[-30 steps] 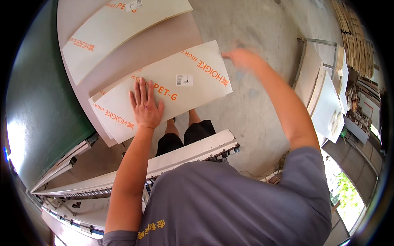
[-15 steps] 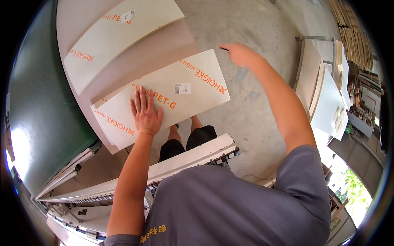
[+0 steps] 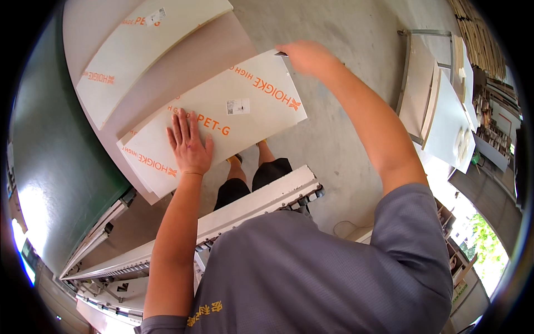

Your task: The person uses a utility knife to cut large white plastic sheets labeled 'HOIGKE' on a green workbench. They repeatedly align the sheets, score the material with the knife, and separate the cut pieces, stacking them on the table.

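A pale panel (image 3: pixel 257 101) with orange print and a white label lies slantwise before me on a pinkish table surface (image 3: pixel 203 55), its right end reaching out past the surface. My left hand (image 3: pixel 191 149) presses flat on it, fingers stretched out. At the panel's far right corner, my right hand (image 3: pixel 307 57) is closed round a small dark, flat-edged tool (image 3: pixel 282 54); most of the tool is hidden by the fingers, so its kind is unclear. Another sheet peeks out along the left edge of this panel. Farther off lies a second printed panel (image 3: pixel 130 58), curved by the lens.
A dark green surface (image 3: pixel 53 145) fills the left side. Between my body and the panel runs a white machine rail (image 3: pixel 256 203). On the right, a metal rack (image 3: pixel 425 33) holds leaning boards (image 3: pixel 450 125). Concrete floor (image 3: pixel 339 145) stretches beyond the panel.
My right hand has moved left, bringing the dark tool to the panel's far corner. The whole view has shifted slightly. My left hand stays flat on the panel.
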Available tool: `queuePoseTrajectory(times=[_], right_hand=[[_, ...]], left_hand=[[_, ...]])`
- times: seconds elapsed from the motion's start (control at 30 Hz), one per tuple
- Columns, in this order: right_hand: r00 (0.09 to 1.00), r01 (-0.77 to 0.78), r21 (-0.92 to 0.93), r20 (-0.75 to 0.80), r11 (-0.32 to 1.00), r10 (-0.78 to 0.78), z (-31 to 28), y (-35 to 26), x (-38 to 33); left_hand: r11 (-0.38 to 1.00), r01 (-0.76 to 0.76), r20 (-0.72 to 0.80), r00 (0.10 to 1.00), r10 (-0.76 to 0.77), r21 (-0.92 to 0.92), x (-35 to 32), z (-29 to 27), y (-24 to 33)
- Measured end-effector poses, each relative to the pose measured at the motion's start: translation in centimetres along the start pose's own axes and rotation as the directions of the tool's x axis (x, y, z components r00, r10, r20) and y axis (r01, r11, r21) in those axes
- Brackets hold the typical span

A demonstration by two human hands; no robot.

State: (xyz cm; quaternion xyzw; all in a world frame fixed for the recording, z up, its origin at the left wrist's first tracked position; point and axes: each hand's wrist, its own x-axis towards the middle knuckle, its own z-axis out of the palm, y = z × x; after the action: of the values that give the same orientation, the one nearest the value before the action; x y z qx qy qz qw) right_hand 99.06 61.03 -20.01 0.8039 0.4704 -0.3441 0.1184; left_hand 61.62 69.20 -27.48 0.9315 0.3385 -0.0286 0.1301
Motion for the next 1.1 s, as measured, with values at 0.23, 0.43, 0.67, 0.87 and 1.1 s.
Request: queuePoseTrajectory(times=[0.23, 0.43, 0.67, 0.87, 1.1], right_hand=[[0.998, 0.019, 0.022, -0.056, 1.000, -0.017, 16.6, 6.0, -13.4], [0.988, -0.085, 0.324, 0.152, 0.942, 0.037, 10.0, 8.5, -8.8], [0.991, 0.000, 0.543, 0.113, 0.840, -0.073, 3.3, 6.2, 2.5], [0.987, 0.023, 0.465, 0.128, 0.885, -0.093, 4.1, 5.7, 1.7], [0.939, -0.253, 0.334, 0.309, 0.908, 0.149, 13.6, 4.4, -15.1]], left_hand=[[0.999, -0.033, 0.014, 0.999, 0.034, -0.028, 0.0, -0.4, 0.3], [0.999, -0.047, 0.019, 0.999, 0.046, 0.002, 0.4, -0.1, 0.1], [0.999, -0.047, 0.030, 0.998, 0.046, 0.022, 0.1, -0.2, 0.0], [0.998, -0.057, 0.012, 0.998, 0.057, 0.016, 0.2, -0.3, 0.2], [0.997, -0.070, 0.004, 0.998, 0.070, -0.016, 0.3, -0.6, 0.4]])
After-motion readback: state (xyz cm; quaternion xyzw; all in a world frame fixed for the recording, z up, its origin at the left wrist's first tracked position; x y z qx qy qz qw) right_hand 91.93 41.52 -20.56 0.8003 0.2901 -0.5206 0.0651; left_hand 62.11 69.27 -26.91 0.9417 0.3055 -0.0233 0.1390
